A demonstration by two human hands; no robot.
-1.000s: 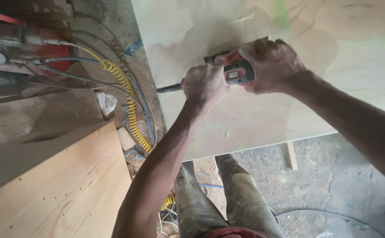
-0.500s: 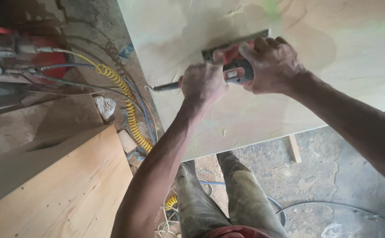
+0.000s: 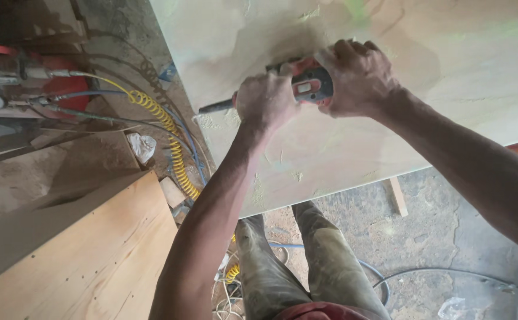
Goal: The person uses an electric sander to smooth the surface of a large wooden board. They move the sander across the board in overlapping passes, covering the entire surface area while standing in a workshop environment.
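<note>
- Two hands clamp one red power sander (image 3: 309,83) flat on the pale board (image 3: 448,89), steadying it.
- Left hand (image 3: 265,101) grips the rear handle at nine o'clock; right hand (image 3: 356,77) caps the body, perhaps pressing down.

Both arms reach forward and upward from the body, bare to above the elbow. The left hand (image 3: 266,102) is curled into a fist, knuckles up, wrist straight along a long, nearly extended forearm. The right hand (image 3: 356,77) is clenched too, fingers wrapped over the top, its forearm coming in from the lower right.
</note>
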